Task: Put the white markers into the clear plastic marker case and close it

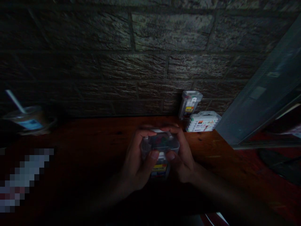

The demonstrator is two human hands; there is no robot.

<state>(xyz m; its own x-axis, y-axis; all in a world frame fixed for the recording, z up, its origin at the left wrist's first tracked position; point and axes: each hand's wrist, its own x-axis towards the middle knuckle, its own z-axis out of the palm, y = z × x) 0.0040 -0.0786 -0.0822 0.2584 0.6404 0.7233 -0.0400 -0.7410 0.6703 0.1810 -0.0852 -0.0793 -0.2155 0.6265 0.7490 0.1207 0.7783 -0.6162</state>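
A clear plastic case with a yellow label on its front stands upright in the middle of the view, gripped from both sides. My left hand wraps its left side, thumb on the near edge of the lid and fingers over the far edge. Mirroring it, my right hand holds the right side, thumb close to the latch at the front. Dark, coloured contents show dimly through the top; I cannot make out what they are. The lid looks closed.
Against the brick wall stand a similar tall clear case and a white-labelled carry case. A drink cup with a straw is at the left of the wooden table. A grey metal frame rises at right.
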